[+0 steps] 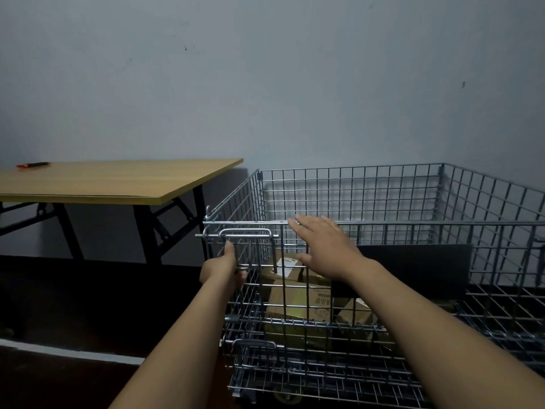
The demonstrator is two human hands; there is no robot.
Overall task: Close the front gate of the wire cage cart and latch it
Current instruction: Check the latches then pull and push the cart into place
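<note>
both forearms are extended toward the wire cage cart [383,202]. left hand [225,268] is closed around a wire of the front gate [295,290] just below the looped latch handle [246,233]. right hand [323,246] is spread open, fingers laid on the gate's top rail. gate is seen upright. cardboard boxes [298,305] are noted inside; wooden table [118,181] stands left.

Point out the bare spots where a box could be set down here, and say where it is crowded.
The wooden table is bare from the orange-and-black marker at its far left corner to its right edge. In the wire cage cart, the mesh floor at right looks bare. The front-left corner is crowded: cardboard boxes, left hand at the latch.
</note>
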